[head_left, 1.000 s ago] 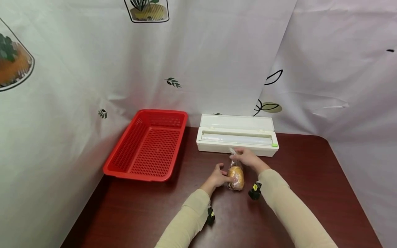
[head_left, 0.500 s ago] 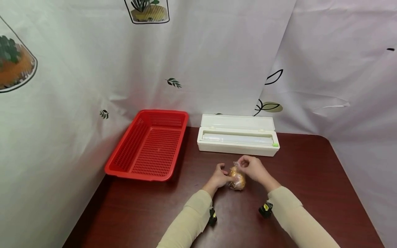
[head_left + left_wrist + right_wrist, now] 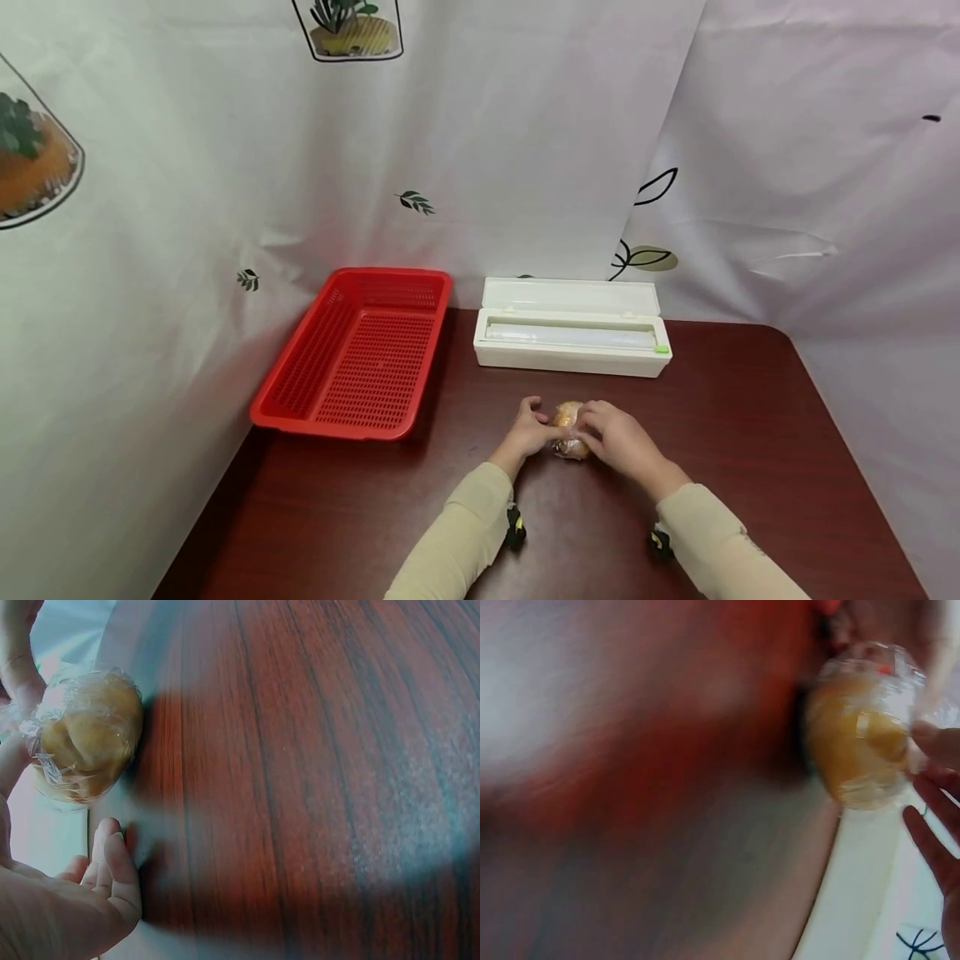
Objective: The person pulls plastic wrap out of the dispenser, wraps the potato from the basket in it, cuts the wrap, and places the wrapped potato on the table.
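Note:
On the table (image 3: 420, 517) sits a golden-brown bun (image 3: 567, 413) wrapped in clear cling film, right between the hands. My left hand (image 3: 527, 432) reaches in from the left; its thumb presses the film on the bun, while its other fingers are spread away, apart from the bun in the left wrist view. From the right, my right hand (image 3: 621, 440) pinches the gathered film over the bun, close to the left thumb. Wrinkled film covers the bun (image 3: 94, 739) in the left wrist view. Part of the bun is hidden behind the fingers in the head view.
Behind the hands stands a long white cling film dispenser (image 3: 566, 361), lid raised, with a film roll (image 3: 572, 335) inside. A red perforated plastic basket (image 3: 420, 367) is at the back left. A printed white curtain (image 3: 525, 150) hangs along the table's back and sides.
My right hand has come down and toward me, folding the film's twisted end from the dispenser side onto the bun. My left hand has stayed nearly in place.

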`<state>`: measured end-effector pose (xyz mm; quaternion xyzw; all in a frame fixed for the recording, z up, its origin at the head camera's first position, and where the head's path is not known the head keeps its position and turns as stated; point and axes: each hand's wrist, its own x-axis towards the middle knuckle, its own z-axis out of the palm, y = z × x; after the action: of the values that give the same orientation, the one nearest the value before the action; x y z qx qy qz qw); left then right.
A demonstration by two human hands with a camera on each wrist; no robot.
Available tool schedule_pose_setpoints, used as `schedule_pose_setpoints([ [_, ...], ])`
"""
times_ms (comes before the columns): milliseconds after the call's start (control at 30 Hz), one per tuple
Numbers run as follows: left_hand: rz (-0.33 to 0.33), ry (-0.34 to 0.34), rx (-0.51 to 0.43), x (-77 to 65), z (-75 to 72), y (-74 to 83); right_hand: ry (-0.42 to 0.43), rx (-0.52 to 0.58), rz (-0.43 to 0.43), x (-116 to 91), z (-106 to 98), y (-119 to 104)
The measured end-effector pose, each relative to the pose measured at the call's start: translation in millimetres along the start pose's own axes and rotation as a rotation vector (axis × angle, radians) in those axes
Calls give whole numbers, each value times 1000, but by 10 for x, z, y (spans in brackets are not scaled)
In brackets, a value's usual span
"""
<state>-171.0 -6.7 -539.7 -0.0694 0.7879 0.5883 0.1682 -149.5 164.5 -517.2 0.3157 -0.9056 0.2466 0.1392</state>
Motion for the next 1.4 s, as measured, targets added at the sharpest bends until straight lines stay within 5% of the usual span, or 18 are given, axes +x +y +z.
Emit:
schedule_pose_setpoints([
  [233,10,-38,-37,6,-27,-36,90,-144,-134,-125,73,-7],
  [433,3,-85,-82,2,-66,-42,145,-115,-170,-193,128,7],
  [600,-27,-156,-157,37,-116,-67,131,-73,-163,-285,146,13],
  [800,2,-195,-87,32,-128,-70,60,-70,-147,-324,128,17],
  [900,32,-186,-62,11,-97,-61,48,62,-49,-315,102,28],
  [1133,38,-163,-12,-28,-51,-23,163,456,295,-97,68,104],
  [1400,59,-142,28,-62,-39,-18,-149,428,557,199,69,177],
])
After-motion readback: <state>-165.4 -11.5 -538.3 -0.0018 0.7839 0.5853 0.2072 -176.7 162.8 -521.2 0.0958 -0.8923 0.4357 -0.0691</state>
